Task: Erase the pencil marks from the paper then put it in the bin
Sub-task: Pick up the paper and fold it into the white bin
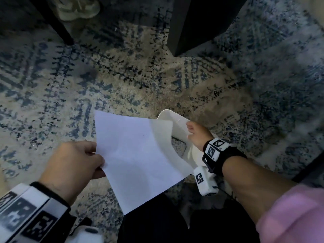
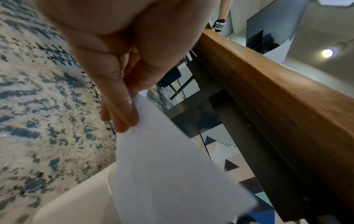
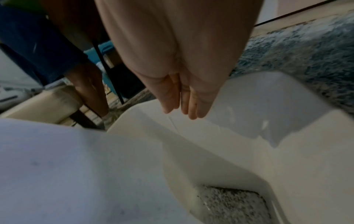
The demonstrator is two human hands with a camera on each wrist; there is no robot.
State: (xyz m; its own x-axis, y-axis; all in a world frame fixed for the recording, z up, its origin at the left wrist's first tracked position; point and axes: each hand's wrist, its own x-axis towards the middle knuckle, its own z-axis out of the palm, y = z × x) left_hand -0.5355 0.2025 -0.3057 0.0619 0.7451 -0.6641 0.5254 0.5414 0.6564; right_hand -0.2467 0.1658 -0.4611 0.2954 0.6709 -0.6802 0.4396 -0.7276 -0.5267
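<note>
A white sheet of paper [image 1: 140,155] hangs in the air, its right part over the mouth of a white bin [image 1: 191,155] on the rug. My left hand [image 1: 98,160] pinches the sheet's left edge between thumb and fingers, as the left wrist view shows for the hand [image 2: 132,106] and paper [image 2: 172,174]. My right hand [image 1: 190,130] reaches to the bin's raised lid [image 1: 168,118]. In the right wrist view its fingers [image 3: 182,109] lie straight against the lid [image 3: 268,106], above the bin's opening [image 3: 306,166]. The paper [image 3: 67,174] fills the lower left there. I see only a faint speck on the sheet.
The bin stands on a blue and beige patterned rug [image 1: 122,76]. Dark furniture legs [image 1: 192,23] rise at the top, with a pale shoe [image 1: 78,7] beside them. A wooden table edge [image 2: 268,91] runs close above my left hand. My dark-trousered legs [image 1: 157,225] are below.
</note>
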